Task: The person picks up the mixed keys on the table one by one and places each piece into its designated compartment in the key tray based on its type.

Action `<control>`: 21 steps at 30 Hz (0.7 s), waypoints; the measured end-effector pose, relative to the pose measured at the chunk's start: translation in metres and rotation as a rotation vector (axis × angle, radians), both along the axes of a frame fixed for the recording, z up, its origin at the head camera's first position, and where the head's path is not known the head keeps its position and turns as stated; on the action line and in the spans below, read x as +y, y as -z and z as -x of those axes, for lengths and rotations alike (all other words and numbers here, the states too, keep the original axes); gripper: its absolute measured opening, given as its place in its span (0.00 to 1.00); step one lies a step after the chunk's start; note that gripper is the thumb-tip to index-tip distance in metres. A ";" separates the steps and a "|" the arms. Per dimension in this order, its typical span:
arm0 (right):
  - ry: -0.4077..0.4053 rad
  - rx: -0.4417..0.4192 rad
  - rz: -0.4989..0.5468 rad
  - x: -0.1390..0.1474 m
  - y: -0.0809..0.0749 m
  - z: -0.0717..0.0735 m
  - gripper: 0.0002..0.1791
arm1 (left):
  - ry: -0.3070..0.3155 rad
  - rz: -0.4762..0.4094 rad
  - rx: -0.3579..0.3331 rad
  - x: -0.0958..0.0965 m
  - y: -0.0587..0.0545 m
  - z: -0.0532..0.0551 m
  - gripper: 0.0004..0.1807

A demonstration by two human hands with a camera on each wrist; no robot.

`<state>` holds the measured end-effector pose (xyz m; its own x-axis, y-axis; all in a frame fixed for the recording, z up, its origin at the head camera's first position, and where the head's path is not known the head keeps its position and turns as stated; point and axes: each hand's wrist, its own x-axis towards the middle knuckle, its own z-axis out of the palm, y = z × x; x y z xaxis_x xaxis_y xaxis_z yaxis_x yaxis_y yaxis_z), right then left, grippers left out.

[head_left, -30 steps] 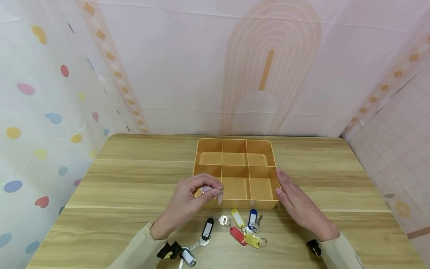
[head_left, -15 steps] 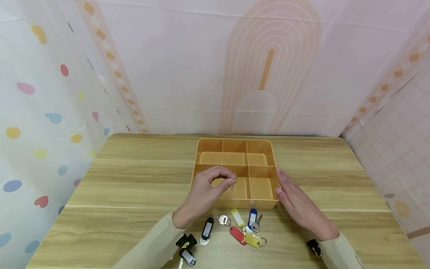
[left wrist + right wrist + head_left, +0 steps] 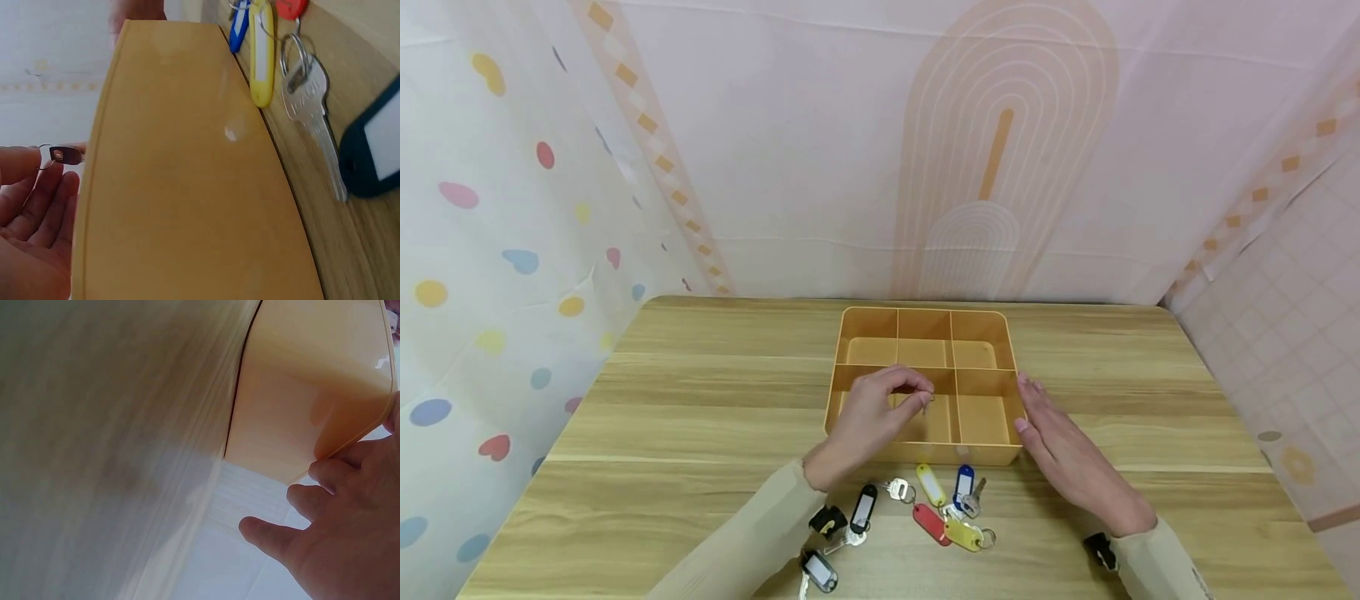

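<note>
My left hand pinches a small key by its thin ring between thumb and forefinger. It is over the front middle compartment of an orange six-part organizer box. In the left wrist view the box's front wall hides the lower end of the key. My right hand rests against the right side of the box, its fingers extended along the rim. In the right wrist view its fingertips touch the box's upper edge, and the fingers hold nothing.
In front of the box lie keys with a yellow tag, a blue tag, a red tag, another yellow tag and a black tag. A dark grey tag lies nearer. Patterned curtains surround the wooden table.
My left hand has moved right with the key, from the front left compartment to the front middle one, and sits slightly lower. My right hand and the box have stayed in place.
</note>
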<state>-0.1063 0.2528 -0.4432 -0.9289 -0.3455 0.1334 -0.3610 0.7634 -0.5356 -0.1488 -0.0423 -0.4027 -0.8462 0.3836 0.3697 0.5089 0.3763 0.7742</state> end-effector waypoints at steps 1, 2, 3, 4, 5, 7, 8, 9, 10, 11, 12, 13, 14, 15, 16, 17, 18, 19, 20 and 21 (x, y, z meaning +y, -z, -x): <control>0.000 0.000 -0.001 0.000 0.000 0.000 0.34 | -0.001 0.007 0.007 0.000 0.001 0.001 0.03; -0.001 -0.001 -0.001 0.000 0.000 0.000 0.34 | 0.000 0.013 0.009 0.001 0.002 0.002 0.03; -0.002 0.001 -0.001 0.001 0.000 0.000 0.34 | 0.001 0.021 0.011 0.001 0.003 0.003 0.03; -0.002 0.003 -0.001 0.001 0.000 0.000 0.34 | 0.003 0.029 0.010 0.001 0.004 0.004 0.03; -0.002 0.006 0.000 0.001 0.000 0.000 0.34 | 0.005 0.040 0.015 0.002 0.006 0.005 0.03; -0.004 0.009 0.003 0.001 0.000 0.000 0.34 | 0.009 0.060 0.014 0.003 0.008 0.007 0.03; -0.005 0.009 0.005 0.001 0.000 0.000 0.34 | 0.012 0.068 0.012 0.003 0.008 0.007 0.03; -0.005 0.009 0.005 0.001 0.000 0.000 0.34 | 0.015 0.079 0.014 0.003 0.009 0.008 0.03; -0.005 0.009 0.007 0.001 0.000 0.001 0.34 | 0.013 0.093 0.016 0.003 0.010 0.008 0.03; -0.005 0.010 0.007 0.001 0.000 0.001 0.34 | 0.013 0.108 0.018 0.004 0.011 0.009 0.03; -0.005 0.010 0.007 0.001 0.000 0.001 0.34 | 0.013 0.122 0.019 0.004 0.011 0.009 0.03; -0.004 0.009 0.007 0.001 0.000 0.001 0.34 | 0.012 0.139 0.024 0.004 0.011 0.010 0.04; -0.003 0.009 0.006 0.001 0.000 0.001 0.34 | 0.012 0.157 0.028 0.004 0.012 0.010 0.04; -0.002 0.009 0.005 0.001 0.000 0.001 0.34 | 0.010 0.175 0.034 0.004 0.012 0.010 0.04; -0.002 0.008 0.004 0.001 -0.001 0.001 0.34 | 0.010 0.191 0.038 0.004 0.013 0.010 0.04; -0.002 0.009 0.003 0.000 -0.001 0.001 0.34 | 0.011 0.204 0.045 0.004 0.013 0.010 0.04; -0.001 0.009 0.001 0.000 -0.001 0.001 0.34 | 0.009 0.217 0.053 0.004 0.014 0.010 0.04; 0.000 0.008 -0.001 0.000 -0.001 0.002 0.34 | 0.011 0.225 0.057 0.004 0.014 0.010 0.05; 0.000 0.009 -0.003 0.000 -0.001 0.002 0.34 | 0.013 0.230 0.061 0.004 0.014 0.009 0.05; 0.000 0.010 -0.004 0.000 0.000 0.002 0.34 | 0.014 0.235 0.066 0.004 0.015 0.009 0.06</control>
